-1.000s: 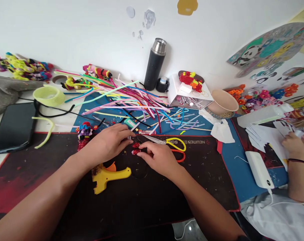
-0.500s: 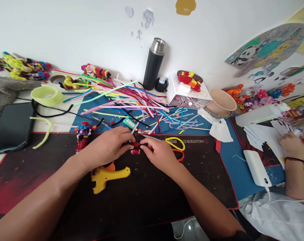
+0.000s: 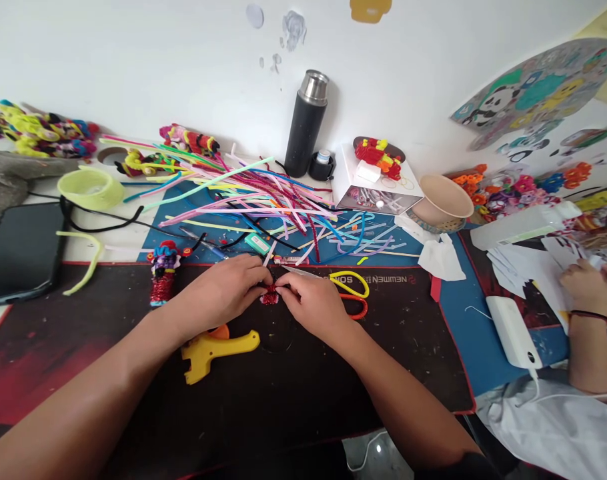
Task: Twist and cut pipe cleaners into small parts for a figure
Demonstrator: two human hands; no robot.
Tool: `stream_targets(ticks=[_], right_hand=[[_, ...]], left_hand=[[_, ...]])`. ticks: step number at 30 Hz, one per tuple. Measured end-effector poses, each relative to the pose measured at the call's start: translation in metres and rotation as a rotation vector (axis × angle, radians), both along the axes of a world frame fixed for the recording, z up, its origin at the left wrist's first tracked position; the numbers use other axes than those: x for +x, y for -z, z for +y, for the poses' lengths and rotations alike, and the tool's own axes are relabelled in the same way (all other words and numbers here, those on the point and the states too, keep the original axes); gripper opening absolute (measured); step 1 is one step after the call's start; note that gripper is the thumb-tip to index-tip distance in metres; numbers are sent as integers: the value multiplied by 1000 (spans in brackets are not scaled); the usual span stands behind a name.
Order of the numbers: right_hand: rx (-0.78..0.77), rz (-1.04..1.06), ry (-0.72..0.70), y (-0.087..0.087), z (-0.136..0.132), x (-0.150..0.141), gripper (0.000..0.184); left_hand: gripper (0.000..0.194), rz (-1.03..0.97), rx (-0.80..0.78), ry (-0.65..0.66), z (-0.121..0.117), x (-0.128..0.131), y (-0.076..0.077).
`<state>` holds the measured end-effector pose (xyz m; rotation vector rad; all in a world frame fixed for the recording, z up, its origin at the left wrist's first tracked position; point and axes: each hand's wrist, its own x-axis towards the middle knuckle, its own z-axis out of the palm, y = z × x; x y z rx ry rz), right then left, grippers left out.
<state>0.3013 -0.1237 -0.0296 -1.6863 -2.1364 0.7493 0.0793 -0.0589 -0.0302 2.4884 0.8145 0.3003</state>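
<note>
Only the head view to go on here. The red glittery piece (image 3: pixel 269 299) sits over the dark mat (image 3: pixel 303 393), right between the person's fingertips. Left hand (image 3: pixel 228 288) comes in from 9 o'clock with thumb and forefinger nearly closed, pinching its upper edge; right hand (image 3: pixel 314 307) does the same from 3 o'clock, tips almost meeting the left's, other fingers loosely curled. What's under the tips is hidden, so no telling if it's one piece or two stacked.

Handling-wise, my guess is it weighs next to nothing: soft tinselly fuzz, probably with a bendy wire core, so squashable rather than fragile and not very slippery. A light fingertip pinch at the ends looks like the best hold, since gripping hard mid-length might flatten the fuzz.

The part that shows is a short stub lying crosswise, long axis roughly 9 to 3 o'clock, with paler ends. Can't pick out a front or back, so no clear pointing direction.

Around it, from the piece: scissors (image 3: pixel 351 284) at about 3 with the handles outward, yellow tool (image 3: pixel 228 345) between 7 and 8, little red-bodied figure (image 3: pixel 163 275) a bit past 9, and the pile of fuzzy stems (image 3: pixel 256 190) up at 12.
</note>
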Motion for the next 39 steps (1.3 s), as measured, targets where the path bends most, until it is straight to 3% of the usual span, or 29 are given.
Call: stream_targets(ticks=[5, 9, 13, 18, 26, 31, 35, 39], right_hand=[[15, 19, 9, 1, -1, -1, 13], [31, 31, 24, 3, -2, -2, 14], [15, 44, 45, 1, -2, -1, 14], [-24, 165, 102, -3, -7, 3, 15], [-15, 49, -49, 0, -21, 6, 17], [1, -28, -51, 0, -21, 1, 17], [16, -50, -31, 0, -20, -2, 16], [43, 5, -3, 3, -22, -1, 17]], left_hand=[[17, -26, -33, -14, 3, -5, 1], [18, -97, -27, -43, 4, -10, -7], [12, -59, -20, 7, 0, -6, -15], [8, -4, -22, 45, -5, 1, -10], [11, 32, -38, 71, -8, 2, -7], [11, 24, -68, 62, -8, 3, -3], [15, -17, -68, 7, 0, -5, -1], [26, -112, 177, -236, 9, -17, -10]])
